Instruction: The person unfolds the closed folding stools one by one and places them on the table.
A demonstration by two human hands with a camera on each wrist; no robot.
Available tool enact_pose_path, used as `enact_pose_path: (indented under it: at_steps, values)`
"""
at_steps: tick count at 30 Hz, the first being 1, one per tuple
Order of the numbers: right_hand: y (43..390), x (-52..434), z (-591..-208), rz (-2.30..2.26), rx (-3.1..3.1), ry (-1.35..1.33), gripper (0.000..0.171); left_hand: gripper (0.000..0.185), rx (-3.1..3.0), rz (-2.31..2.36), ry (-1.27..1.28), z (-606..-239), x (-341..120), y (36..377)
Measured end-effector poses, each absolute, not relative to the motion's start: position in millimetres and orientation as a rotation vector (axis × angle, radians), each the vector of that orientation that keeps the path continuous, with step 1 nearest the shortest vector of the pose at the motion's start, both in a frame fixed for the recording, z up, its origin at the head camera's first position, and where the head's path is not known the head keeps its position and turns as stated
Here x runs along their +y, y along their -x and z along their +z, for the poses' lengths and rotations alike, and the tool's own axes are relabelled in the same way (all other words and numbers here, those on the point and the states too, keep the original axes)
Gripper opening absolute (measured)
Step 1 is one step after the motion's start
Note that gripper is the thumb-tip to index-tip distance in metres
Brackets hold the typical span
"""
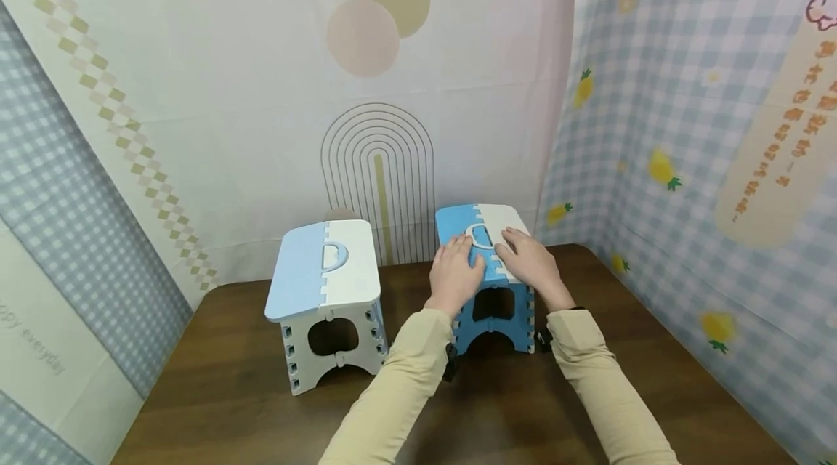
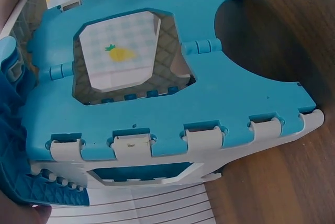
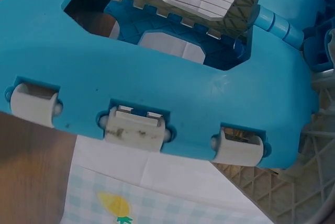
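Note:
A blue-and-white folding step stool point(image 1: 513, 216) stands unfolded on the right side of the table. My left hand point(image 1: 455, 272) rests on the blue half of its top, fingertips beside the white carry handle point(image 1: 480, 236). Across the seam, my right hand point(image 1: 531, 261) lies on the white half with its fingers extended. From the left wrist view, the stool's turquoise end panel point(image 2: 157, 119) with its cut-out and hinges fills the picture. The right wrist view shows a similar blue panel point(image 3: 172, 85) with pale hinge knuckles close up.
A second folding stool point(image 1: 301, 269), pale blue and white, stands unfolded to the left on the dark wooden table point(image 1: 229, 378). Patterned cloth point(image 1: 261, 123) hangs behind the table, and checked cloth point(image 1: 680, 290) runs along its right side.

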State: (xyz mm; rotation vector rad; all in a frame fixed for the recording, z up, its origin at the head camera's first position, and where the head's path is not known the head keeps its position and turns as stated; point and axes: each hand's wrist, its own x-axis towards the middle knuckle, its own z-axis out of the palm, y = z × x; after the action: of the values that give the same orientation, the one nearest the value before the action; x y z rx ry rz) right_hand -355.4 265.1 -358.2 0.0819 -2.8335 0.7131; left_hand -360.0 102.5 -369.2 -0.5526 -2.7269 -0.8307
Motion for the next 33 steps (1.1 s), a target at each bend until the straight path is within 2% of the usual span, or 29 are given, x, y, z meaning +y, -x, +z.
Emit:
enact_pose_path:
  at_steps: [33]
  values:
    - [354.2,265.8,-357.0,0.705,-2.853,-0.047,0.056,0.053,-2.769,-0.840,0.559,-368.1,103.4,361.8]
